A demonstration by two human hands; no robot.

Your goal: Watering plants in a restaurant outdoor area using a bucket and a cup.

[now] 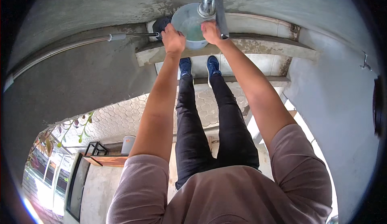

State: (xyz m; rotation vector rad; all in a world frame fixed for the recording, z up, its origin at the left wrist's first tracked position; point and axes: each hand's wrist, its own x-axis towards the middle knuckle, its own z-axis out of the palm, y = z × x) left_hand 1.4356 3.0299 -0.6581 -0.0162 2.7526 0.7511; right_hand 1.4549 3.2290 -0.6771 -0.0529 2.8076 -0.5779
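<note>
A translucent plastic bucket (196,44) stands on the concrete ledge, partly under a chrome tap (207,4); its inside looks pale green. Closed at the bucket's left rim is my left hand (173,39), its fingertips mostly hidden. My right hand (210,32) is curled over the right rim, just below the tap and beside its long metal lever (221,18). Left of my left hand, a metal pole (133,35) runs to a dark, rounded item (160,26) tucked beside the bucket. What that item is cannot be told.
A raised concrete edge (257,47) crosses in front of my blue shoes (213,64). Grey walls curve around both sides, with a small metal tap (365,63) on the right one. Hanging plants (81,127) and a wooden bench (108,160) lie at lower left.
</note>
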